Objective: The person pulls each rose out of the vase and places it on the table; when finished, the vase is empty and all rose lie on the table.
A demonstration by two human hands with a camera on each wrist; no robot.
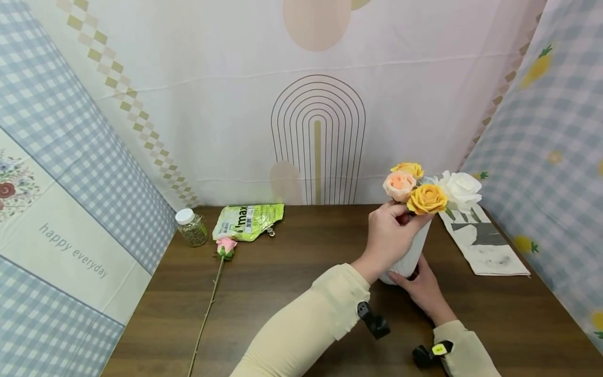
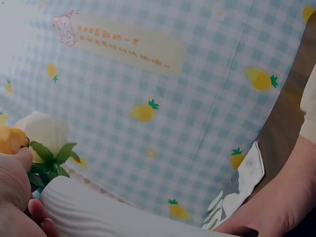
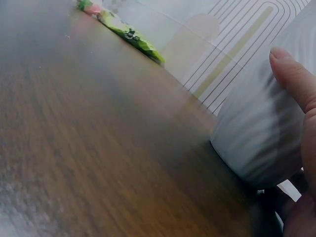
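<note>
The white vase (image 1: pixel 410 259) lies between the two grips on the right half of the worktop (image 1: pixel 292 262), its long axis roughly upright. The left grip (image 1: pixel 387 238) is at its mouth, fingers and thumb seemingly pinched just beneath the front yellow rose (image 1: pixel 427 199), beside the peach rose (image 1: pixel 399 185). The right grip (image 1: pixel 423 288) is clamped around the base, thumb across the near side. The white rose (image 1: pixel 460 189) leans out toward the right edge, over a printed cloth (image 1: pixel 492 254). The loose pink rose (image 1: pixel 225 246) lies well apart, leftward and nearer the left grip, its stem running toward the front edge; its bloom meets the green pouch (image 1: pixel 249 221) by the back edge. A jar (image 1: pixel 192 229) stands at the back left corner. The left forearm crosses between vase and stem.
</note>
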